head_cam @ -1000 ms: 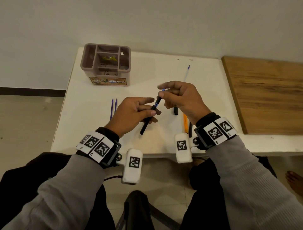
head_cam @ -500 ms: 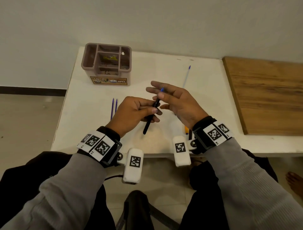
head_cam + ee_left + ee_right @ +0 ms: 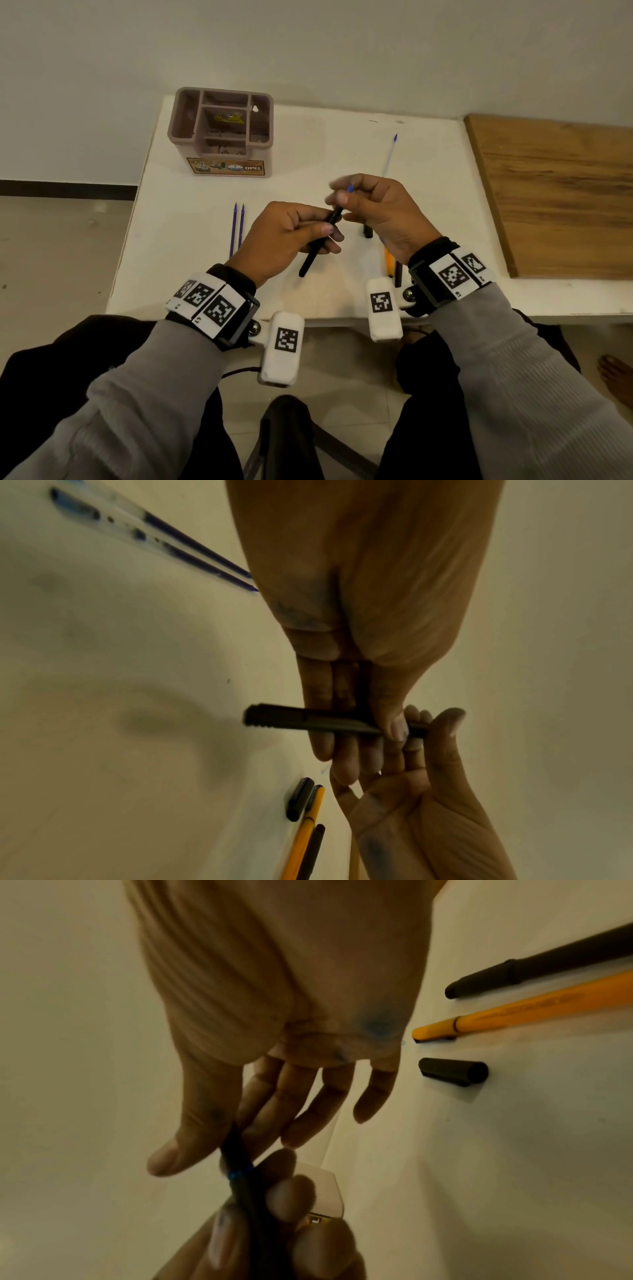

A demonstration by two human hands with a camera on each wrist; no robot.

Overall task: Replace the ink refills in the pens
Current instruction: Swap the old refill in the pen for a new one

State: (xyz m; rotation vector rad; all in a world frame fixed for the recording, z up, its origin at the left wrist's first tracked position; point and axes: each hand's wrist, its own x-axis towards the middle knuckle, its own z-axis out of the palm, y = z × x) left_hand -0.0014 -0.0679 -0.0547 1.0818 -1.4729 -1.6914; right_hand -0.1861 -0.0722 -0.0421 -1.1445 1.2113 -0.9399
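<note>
My left hand [image 3: 325, 233] grips a black pen [image 3: 317, 245] by its barrel, tilted above the white table [image 3: 191, 260]. My right hand [image 3: 339, 202] pinches the pen's upper end between thumb and fingers, and a blue refill tip [image 3: 350, 187] pokes out past them. In the left wrist view the black pen [image 3: 308, 719] lies across my left fingers [image 3: 322, 691], with my right hand [image 3: 411, 804] meeting it from below. In the right wrist view my right thumb [image 3: 178, 1150] and forefinger pinch the pen's dark end just above a blue ring [image 3: 241, 1173].
Two blue refills [image 3: 238, 229] lie left of my hands, and a clear refill [image 3: 390, 154] lies farther back. A black cap [image 3: 368, 231], an orange pen [image 3: 388, 263] and another black pen [image 3: 398, 274] lie under my right wrist. A brown organizer [image 3: 222, 133] stands at the back left and a wooden board [image 3: 555, 195] lies at right.
Half a second ago my right fingers were spread flat against the pen's end; they have curled back into a pinch on it. My left hand keeps its grip on the barrel.
</note>
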